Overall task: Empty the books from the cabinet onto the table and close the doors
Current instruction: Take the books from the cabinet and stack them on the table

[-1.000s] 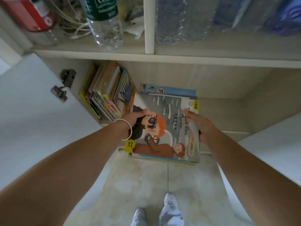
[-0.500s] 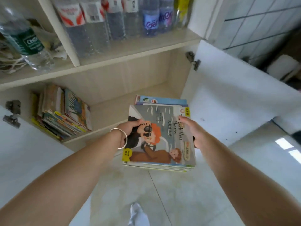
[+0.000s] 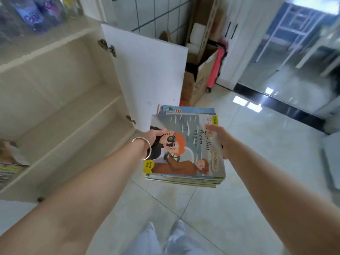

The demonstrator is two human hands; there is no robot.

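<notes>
A stack of thin picture books (image 3: 185,150) hangs flat in the air over the tiled floor, out of the cabinet. Its top cover is grey with a red-haired figure. My left hand (image 3: 153,135), with a silver bangle on the wrist, grips the stack's left edge. My right hand (image 3: 218,137) grips its right edge. The cabinet (image 3: 60,100) stands open on the left, its lower shelf mostly bare. More books (image 3: 9,162) lean at the shelf's far left edge. The right door (image 3: 147,74) hangs wide open behind the stack.
Water bottles (image 3: 36,13) line the upper shelf. Cardboard boxes (image 3: 196,78) and a pink cart (image 3: 217,67) stand beyond the open door. Glossy floor tiles (image 3: 257,153) spread to the right towards a glass partition (image 3: 294,52). My feet (image 3: 165,236) show at the bottom.
The view has swung right, away from the cabinet. Both hands have carried the stack out of the shelf and over the floor. The remaining books have slid to the left edge of view.
</notes>
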